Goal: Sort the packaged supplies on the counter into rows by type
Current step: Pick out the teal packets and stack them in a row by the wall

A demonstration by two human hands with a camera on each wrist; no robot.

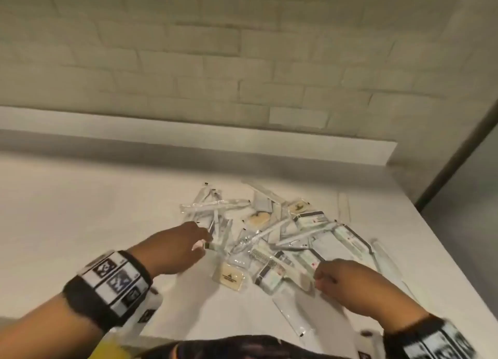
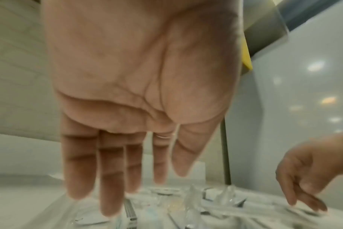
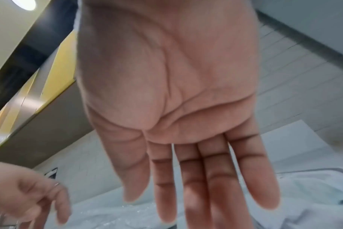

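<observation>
A loose pile of packaged supplies [image 1: 269, 237] lies on the white counter [image 1: 80, 210]. It holds long clear packets [image 1: 215, 205], tan soap-like packets [image 1: 233, 273], a packaged comb [image 1: 266, 259] and white-green sachets with black edges [image 1: 312, 220]. My left hand [image 1: 204, 241] reaches the pile's left edge. In the left wrist view the left hand [image 2: 170, 178] has straight fingers and holds nothing. My right hand [image 1: 318, 277] is at the pile's near right side. In the right wrist view the right hand [image 3: 147, 209] is flat above clear wrappers [image 3: 313, 193]. Whether either hand touches a packet is unclear.
A low white ledge [image 1: 188, 132] and a pale brick wall [image 1: 242, 48] stand behind the counter. The counter's right edge [image 1: 458, 264] runs diagonally beside a grey panel [image 1: 471, 183]. Bare counter stretches left of the pile.
</observation>
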